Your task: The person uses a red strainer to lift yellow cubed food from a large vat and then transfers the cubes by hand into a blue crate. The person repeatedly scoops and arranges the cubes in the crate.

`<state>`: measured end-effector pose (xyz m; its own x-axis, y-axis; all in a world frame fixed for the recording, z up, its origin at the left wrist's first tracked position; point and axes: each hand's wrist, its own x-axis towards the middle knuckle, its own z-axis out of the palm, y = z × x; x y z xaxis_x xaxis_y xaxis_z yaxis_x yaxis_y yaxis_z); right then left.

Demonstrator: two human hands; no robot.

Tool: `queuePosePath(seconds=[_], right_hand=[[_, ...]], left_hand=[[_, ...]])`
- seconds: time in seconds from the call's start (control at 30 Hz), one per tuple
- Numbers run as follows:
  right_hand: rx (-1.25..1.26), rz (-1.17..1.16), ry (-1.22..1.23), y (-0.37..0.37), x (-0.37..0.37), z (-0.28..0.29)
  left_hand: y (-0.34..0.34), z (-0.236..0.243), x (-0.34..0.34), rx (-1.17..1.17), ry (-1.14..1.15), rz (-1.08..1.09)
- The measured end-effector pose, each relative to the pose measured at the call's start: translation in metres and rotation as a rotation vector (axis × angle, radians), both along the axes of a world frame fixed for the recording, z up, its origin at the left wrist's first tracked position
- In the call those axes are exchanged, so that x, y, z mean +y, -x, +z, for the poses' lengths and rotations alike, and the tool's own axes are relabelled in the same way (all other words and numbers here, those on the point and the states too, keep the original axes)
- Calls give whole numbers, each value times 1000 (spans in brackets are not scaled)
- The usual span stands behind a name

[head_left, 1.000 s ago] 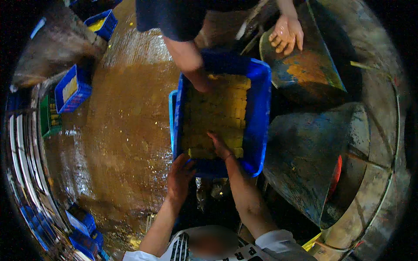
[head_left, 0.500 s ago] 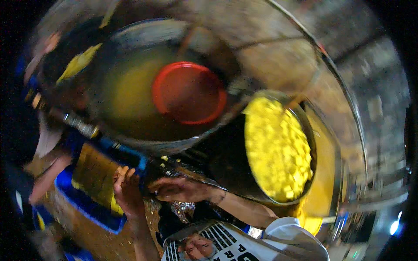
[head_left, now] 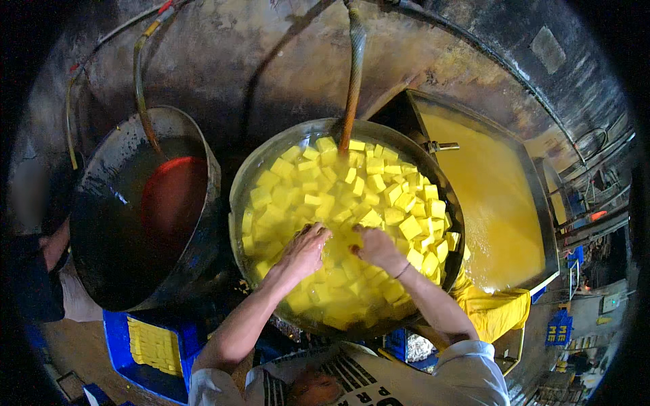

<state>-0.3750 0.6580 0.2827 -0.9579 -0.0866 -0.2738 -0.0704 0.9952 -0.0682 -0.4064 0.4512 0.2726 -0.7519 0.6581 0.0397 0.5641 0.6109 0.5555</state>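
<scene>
A wide round metal vat [head_left: 238, 177] stands in front of me, filled with yellow liquid and many yellow tofu blocks [head_left: 409, 227], some heaped above the surface at the right. Over its near middle is my left hand [head_left: 306, 247], its fingers curled together. Whether they hold anything is hidden. Just right of it, my right hand [head_left: 379, 247] is low over the tofu blocks, thumb and forefinger apart, with no block visible in it. A dark band circles the right wrist. The hands do not touch each other.
A hose [head_left: 353, 74] hangs into the vat from the wall. At left stands another vat [head_left: 211, 169] with a red basin [head_left: 175, 196] inside. A rectangular tank [head_left: 487, 203] of yellow liquid is at right. Below left sits a blue crate [head_left: 125, 358]. Another person's arm [head_left: 55, 247] shows at far left.
My view has swung right, away from the vat with the red basin. Both hands have moved from beside the blue crate to over the vat of tofu blocks.
</scene>
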Motion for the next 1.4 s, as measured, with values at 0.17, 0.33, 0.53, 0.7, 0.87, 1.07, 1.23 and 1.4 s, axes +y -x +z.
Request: queuePosePath(seconds=[0.17,0.33,0.53,0.7,0.87,1.07,1.23,1.4], right_hand=[[40,69,-97,17,6,-56],[76,229,166,34,45,-52],[-195,175,770,116,71,7],[276,180,482,193,29,-6],[381,54,247,233,-48,-29],[320,-109,299,249,-41,-56],[176,-75,953,239,-4,-47],[-287,-462,1582,191,29,-10]], left_hand=[[34,-59,30,-58,262,-68],[44,-59,33,159,330,-192],[56,-22,30,-99,32,-41],[90,-9,39,160,385,-139],[95,-67,26,-318,23,28],[111,-22,13,-155,1,133],[115,-63,-19,-697,-799,328],[107,-54,10,-1137,-1327,652]])
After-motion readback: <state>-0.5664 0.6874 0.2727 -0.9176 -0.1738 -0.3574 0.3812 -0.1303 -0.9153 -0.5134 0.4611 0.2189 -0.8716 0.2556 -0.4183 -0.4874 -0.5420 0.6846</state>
